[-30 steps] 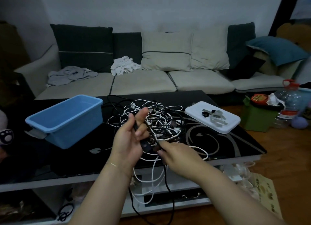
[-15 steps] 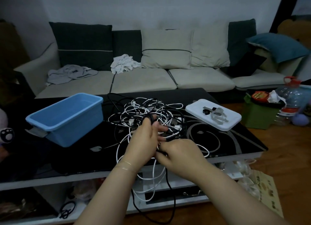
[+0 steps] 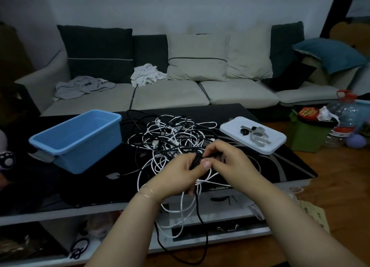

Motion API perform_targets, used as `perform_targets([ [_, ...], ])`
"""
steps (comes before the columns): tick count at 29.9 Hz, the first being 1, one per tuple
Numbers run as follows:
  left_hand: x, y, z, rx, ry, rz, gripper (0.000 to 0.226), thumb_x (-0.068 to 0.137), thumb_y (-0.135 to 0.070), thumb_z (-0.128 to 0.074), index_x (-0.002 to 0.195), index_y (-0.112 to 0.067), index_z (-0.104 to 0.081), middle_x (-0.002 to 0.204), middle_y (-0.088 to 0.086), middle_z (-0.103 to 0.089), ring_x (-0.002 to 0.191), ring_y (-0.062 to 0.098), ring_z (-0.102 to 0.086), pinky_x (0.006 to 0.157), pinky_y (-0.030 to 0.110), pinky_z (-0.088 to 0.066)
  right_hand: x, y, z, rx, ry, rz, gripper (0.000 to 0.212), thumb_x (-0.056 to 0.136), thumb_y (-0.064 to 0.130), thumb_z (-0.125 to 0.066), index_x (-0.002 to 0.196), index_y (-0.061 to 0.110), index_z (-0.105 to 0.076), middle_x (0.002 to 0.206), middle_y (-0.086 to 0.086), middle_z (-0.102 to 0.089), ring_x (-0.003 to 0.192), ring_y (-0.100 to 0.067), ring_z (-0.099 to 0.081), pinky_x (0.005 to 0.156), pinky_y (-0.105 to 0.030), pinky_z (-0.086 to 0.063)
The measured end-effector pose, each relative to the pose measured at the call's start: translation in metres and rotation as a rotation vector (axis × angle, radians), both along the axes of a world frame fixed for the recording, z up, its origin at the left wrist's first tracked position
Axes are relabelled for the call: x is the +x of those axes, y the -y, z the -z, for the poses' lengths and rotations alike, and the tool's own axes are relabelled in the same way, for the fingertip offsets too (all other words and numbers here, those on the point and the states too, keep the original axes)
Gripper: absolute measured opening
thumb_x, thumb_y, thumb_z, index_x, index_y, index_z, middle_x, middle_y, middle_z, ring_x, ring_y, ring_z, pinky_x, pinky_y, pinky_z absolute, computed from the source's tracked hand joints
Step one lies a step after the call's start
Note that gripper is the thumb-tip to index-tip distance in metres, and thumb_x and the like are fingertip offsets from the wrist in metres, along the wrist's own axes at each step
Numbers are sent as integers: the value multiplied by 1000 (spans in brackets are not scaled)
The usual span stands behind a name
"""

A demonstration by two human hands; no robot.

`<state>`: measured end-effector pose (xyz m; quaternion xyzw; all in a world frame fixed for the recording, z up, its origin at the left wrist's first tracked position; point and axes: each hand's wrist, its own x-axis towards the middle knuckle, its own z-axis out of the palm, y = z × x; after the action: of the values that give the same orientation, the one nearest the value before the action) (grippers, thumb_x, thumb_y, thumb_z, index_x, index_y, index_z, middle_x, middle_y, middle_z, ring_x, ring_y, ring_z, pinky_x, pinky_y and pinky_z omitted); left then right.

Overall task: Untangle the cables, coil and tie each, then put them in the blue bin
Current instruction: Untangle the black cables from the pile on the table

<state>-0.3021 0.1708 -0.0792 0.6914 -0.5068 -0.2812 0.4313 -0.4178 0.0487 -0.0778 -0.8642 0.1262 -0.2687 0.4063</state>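
A tangle of black and white cables (image 3: 172,138) lies in the middle of the black glass coffee table (image 3: 284,166). My left hand (image 3: 176,174) grips a black cable (image 3: 195,159) in its fist; the cable hangs down past the table's front edge. My right hand (image 3: 230,160) pinches the same black cable just to the right of the left thumb. White loops trail below both hands. The blue bin (image 3: 76,140) stands at the table's left, with nothing visible inside. A white lid (image 3: 253,137) at the right carries several grey and black cable ties.
A sofa (image 3: 170,94) with cushions and crumpled cloths runs behind the table. At the right on the floor are a green box (image 3: 306,138) and a large water bottle (image 3: 344,118). The table's lower shelf holds clutter and a black cord.
My left hand dropped from a raised, palm-up pose and closed round the black cable. Both hands came together and moved slightly right over the front of the tangle.
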Motion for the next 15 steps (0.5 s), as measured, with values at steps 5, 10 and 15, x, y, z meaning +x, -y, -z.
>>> perform_targets([
  [5,-4,-5,-4,-37,-204,90,33,99,-37,-42,83,-8,-45,46,-1,-49,38,14,-56,38,20,-33,2,4,-1,289,110,-106,20,88,-1,-62,98,17,-59,79,4,-63,78,-6,-59,77,-19,-46],
  [10,-6,-3,-1,-192,-530,104,42,96,-40,-43,95,-3,-62,46,5,-55,26,7,-32,33,14,-22,8,7,6,281,157,17,14,84,9,-70,77,12,-58,60,11,-61,60,1,-54,62,-14,-43],
  [15,-12,1,-1,-274,-981,117,40,90,-31,-47,102,-1,-71,35,-7,-28,24,-1,-21,33,10,-14,18,4,5,436,196,27,21,91,7,-59,72,8,-52,47,12,-53,45,3,-46,48,-10,-35],
])
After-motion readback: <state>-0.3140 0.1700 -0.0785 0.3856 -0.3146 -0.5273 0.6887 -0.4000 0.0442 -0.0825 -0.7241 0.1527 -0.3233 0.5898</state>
